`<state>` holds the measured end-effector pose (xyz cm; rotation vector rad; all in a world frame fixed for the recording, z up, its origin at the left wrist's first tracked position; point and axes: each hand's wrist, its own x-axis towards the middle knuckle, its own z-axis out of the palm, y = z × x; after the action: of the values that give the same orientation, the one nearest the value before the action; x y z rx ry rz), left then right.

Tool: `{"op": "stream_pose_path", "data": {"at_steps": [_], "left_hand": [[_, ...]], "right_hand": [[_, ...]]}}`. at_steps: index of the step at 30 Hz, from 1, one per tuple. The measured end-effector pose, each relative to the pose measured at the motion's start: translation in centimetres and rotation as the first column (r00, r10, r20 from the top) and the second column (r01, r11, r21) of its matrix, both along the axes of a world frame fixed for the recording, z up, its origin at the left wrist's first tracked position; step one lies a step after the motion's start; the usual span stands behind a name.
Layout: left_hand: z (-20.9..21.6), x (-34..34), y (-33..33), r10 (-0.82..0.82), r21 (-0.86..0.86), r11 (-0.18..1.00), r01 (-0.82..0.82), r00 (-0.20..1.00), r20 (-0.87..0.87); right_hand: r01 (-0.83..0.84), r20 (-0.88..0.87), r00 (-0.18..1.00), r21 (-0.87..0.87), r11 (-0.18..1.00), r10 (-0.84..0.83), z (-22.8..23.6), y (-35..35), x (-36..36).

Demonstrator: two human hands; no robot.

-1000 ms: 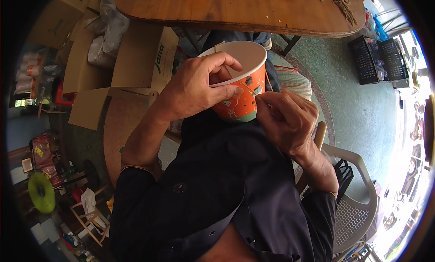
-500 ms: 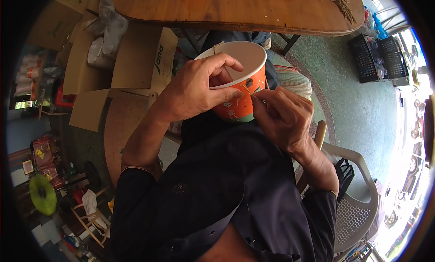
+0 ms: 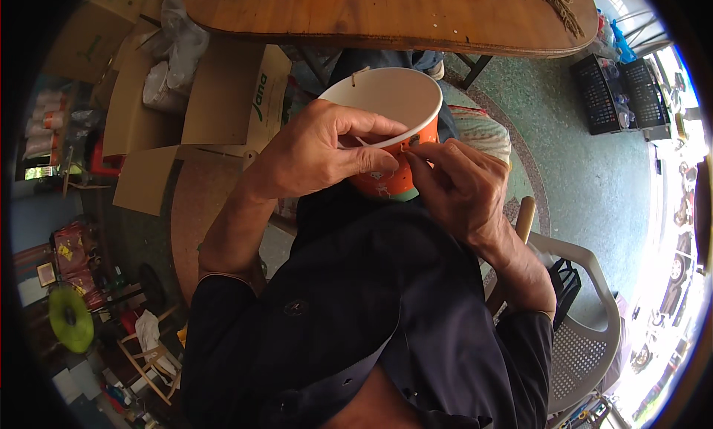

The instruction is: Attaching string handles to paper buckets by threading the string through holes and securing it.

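A large orange paper bucket with a white inside and a green base band sits at my lap, its mouth tilted up. My left hand closes on the near rim, fingers inside and thumb pressed outside on the wall. Against the orange side, just below the rim, my right hand is closed in a pinch. A thin yellowish strand barely shows at its fingertips; most of it is hidden. A small twine-like loop hangs over the far left rim.
Ahead stands a wooden table with dry stalks at its right end. An open cardboard box is at the left. Black crates stand on the floor at right, and a plastic chair is beside my right arm.
My right hand has moved slightly left, and less of the strand shows. My left fingers have stretched straighter along the inside of the rim. The bucket has shifted a little right.
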<state>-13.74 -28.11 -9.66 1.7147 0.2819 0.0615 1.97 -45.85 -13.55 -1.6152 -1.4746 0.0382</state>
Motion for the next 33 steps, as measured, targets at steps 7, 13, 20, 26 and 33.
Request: {"op": "stream_pose_path", "data": {"at_steps": [7, 13, 20, 26, 33], "left_hand": [[-0.5, 0.3, 0.2, 0.199, -0.084, 0.978, -0.192, 0.976, 0.086], [-0.6, 0.2, 0.1, 0.195, 0.021, 0.98, -0.196, 0.98, 0.042], [-0.4, 0.2, 0.3, 0.192, -0.01, 0.981, -0.192, 0.979, 0.062], [0.6, 0.6, -0.9, -0.039, 0.007, 0.999, 0.039, 0.999, -0.019], [0.6, 0.1, -0.9, 0.132, -0.123, 0.986, -0.109, 0.972, 0.197]], "right_hand": [[-0.019, -0.007, 1.0, -0.029, 0.999, 0.018, 0.2, 0.0, 0.2], [-0.034, -0.026, 0.999, -0.006, 0.999, 0.034, 0.1, 0.0, 0.2], [-0.076, 0.05, 0.995, -0.131, 0.988, 0.083, 1.0, -0.5, 4.9], [0.001, 0.116, 0.993, -0.042, 0.999, 0.004, 5.6, 0.7, 8.7], [-0.37, 0.025, 0.928, -0.074, 0.926, 0.372, 4.7, 2.9, 5.0]]}}
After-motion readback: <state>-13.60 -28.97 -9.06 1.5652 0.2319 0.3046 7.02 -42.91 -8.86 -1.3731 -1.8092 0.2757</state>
